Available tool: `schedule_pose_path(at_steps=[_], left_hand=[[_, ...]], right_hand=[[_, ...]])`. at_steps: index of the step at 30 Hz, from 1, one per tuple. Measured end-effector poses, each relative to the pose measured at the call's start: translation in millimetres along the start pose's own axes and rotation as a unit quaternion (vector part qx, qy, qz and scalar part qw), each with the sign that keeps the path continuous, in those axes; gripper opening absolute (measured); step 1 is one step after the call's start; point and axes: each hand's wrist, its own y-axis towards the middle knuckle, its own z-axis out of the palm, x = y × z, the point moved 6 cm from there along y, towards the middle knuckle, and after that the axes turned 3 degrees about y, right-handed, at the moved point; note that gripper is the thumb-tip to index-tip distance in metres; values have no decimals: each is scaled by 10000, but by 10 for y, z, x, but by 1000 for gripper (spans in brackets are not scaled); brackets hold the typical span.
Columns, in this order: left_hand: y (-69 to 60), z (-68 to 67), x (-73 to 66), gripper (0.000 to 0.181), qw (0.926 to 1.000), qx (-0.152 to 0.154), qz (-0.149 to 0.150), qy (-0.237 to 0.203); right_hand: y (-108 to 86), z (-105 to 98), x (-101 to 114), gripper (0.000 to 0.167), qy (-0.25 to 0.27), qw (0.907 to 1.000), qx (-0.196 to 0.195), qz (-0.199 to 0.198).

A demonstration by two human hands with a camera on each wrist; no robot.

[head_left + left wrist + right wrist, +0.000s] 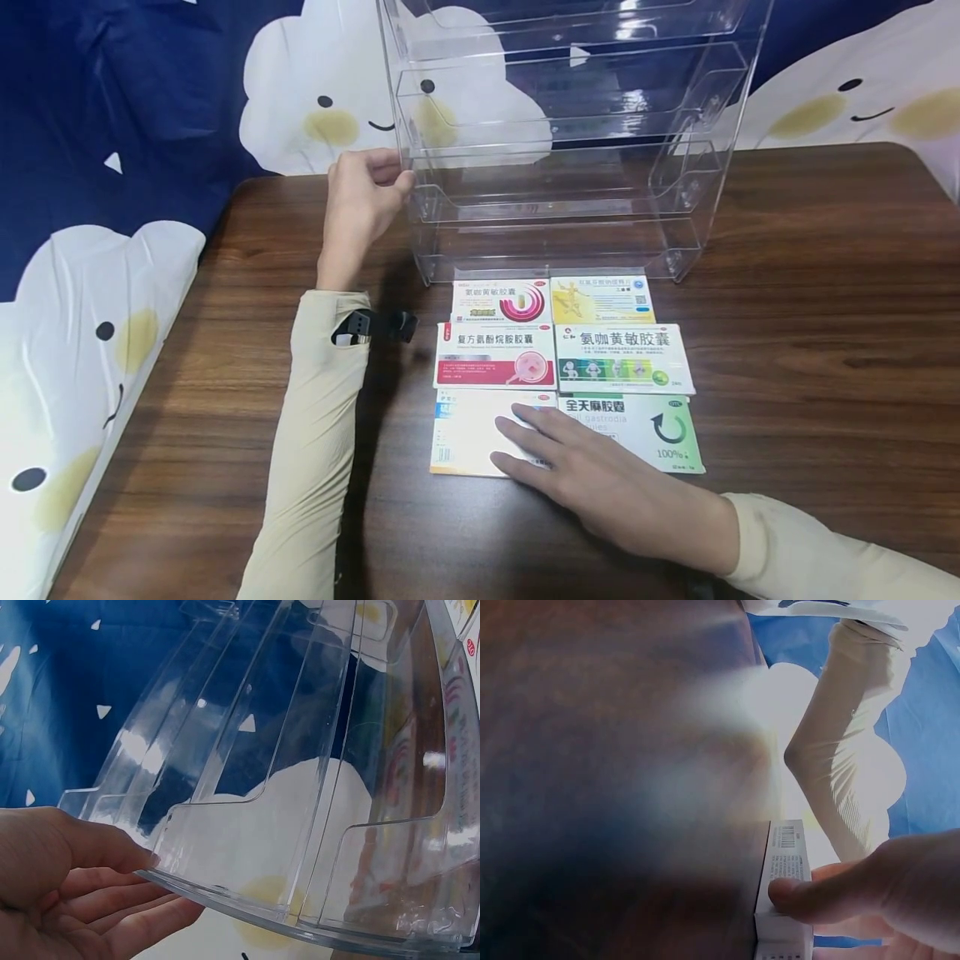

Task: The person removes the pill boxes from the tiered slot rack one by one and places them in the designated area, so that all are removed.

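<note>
A clear plastic tiered rack (555,208) stands on the table, its left side edge pinched by my left hand (360,196). In the left wrist view the thumb (112,844) lies on that edge, with the other fingers along the outside. Several medicine boxes lie flat in two columns before the rack. My right hand (592,467) rests with straight, spread fingers on the nearest left white box (465,433) and partly covers the green-and-white box (637,433) beside it. In the right wrist view the thumb (799,896) touches a box's side (786,847).
Farther boxes include a red-and-white box (495,357), a white box with a green band (622,358), a box with pink arcs (501,300) and a yellow-and-white box (602,300). They lie close to the rack's front foot. Blue cloth with clouds (187,92) hangs behind the wooden table (810,292).
</note>
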Motion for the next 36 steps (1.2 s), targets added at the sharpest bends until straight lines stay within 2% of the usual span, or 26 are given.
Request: schedule_pose_path(at_steps=[10, 18, 23, 30, 36], left_hand=[[-7, -6, -3, 30, 9999, -42, 88, 24], [-3, -2, -2, 31, 9999, -2, 87, -52], [-1, 2, 0, 31, 10000, 36, 29, -11], [-12, 2, -11, 30, 10000, 23, 49, 79], [-15, -9, -5, 31, 10000, 59, -26, 20]], right_hand=[[-16, 9, -12, 75, 29, 9999, -126, 101], [-9, 5, -8, 60, 25, 9992, -374, 136], [2, 14, -19, 53, 151, 9990, -304, 276], [7, 28, -14, 51, 267, 9988, -201, 368], [9, 23, -20, 54, 242, 9985, -278, 409]])
